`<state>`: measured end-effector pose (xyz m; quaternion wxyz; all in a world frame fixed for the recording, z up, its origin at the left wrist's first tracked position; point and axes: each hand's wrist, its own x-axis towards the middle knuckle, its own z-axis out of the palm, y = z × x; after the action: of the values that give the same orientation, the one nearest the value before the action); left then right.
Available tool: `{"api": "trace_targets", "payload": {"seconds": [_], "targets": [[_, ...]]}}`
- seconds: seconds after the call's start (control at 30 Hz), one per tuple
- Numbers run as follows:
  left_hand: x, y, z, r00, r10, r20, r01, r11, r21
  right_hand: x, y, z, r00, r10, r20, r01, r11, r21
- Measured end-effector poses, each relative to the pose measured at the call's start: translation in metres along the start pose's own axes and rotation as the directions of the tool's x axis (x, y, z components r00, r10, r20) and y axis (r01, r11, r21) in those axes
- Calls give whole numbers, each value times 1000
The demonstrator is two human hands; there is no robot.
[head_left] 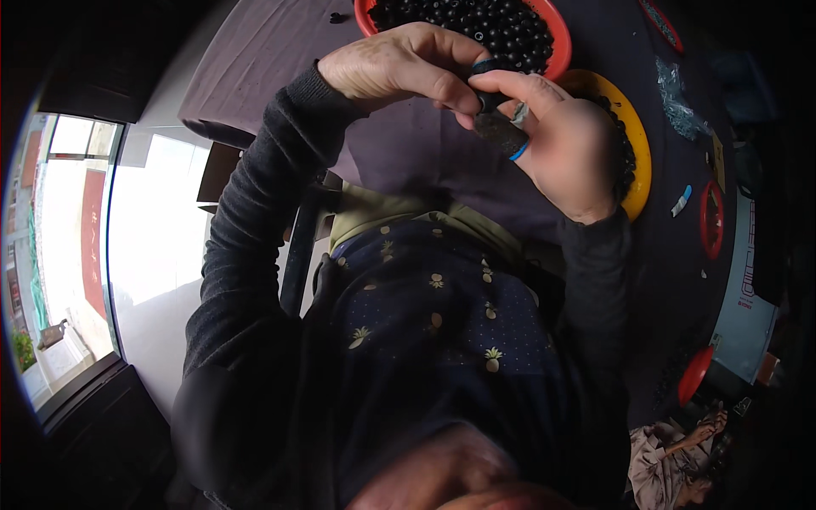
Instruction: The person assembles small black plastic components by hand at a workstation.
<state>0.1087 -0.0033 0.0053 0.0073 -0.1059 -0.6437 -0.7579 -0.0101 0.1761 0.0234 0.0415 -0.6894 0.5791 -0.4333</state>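
Observation:
My left hand (408,72) reaches over the table from the left, its fingertips closed on a small black piece (490,102). From the other side my right hand (561,140) pinches the same piece, so the two hands meet. Black covers with blue edges sit on some fingertips, one of them a thumb cover (501,134) on my right hand. A pale greenish scrap (519,113) shows between the right fingers. Just beyond the hands, a red bowl (561,47) holds many shiny black round pieces (476,21). Partly behind my right hand is a yellow bowl (642,161) with dark pieces in it.
A dark purple cloth (280,51) covers the table. To the right lie a crumpled clear plastic bag (677,98), a small blue-and-white item (682,201) and a red dish (712,219). Another person (676,459) sits at the lower right. Bright glass doors (72,246) stand at left.

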Motion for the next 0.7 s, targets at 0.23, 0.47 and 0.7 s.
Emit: {"api": "trace_targets", "payload": {"seconds": [0.23, 0.47, 0.7], "targets": [[-3, -12, 15, 997, -66, 33, 69, 992, -105, -1, -12, -7, 997, 54, 63, -57, 998, 39], [-1, -37, 52, 977, 26, -213, -147, 803, -577, -12, -13, 8, 977, 20, -211, -64, 978, -201], [-2, -42, 49, 947, 154, -283, -264, 874, -407, -16, -19, -4, 971, 27, -237, -108, 936, -335]]}}
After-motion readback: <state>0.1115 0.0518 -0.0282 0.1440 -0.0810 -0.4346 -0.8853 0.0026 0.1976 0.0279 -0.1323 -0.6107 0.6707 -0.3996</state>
